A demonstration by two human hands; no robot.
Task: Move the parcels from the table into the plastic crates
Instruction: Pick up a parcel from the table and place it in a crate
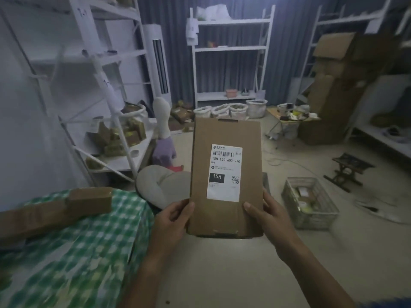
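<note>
Holding flat parcel (225, 174) by bottom corners, left hand (172, 221) and right hand (270, 216) pinching; maybe slipping before reaching crate (311, 202).

Far ahead I see a white shelf rack (231, 48) against a grey curtain (178, 41), with white sacks (231, 110) on the floor below it. On the far left stands a tall white air conditioner (158, 61). On the right, cardboard boxes (333, 85) are stacked, and a small dark stool (349, 168) stands near them. A grey cushion (162, 185) lies in the middle.
</note>
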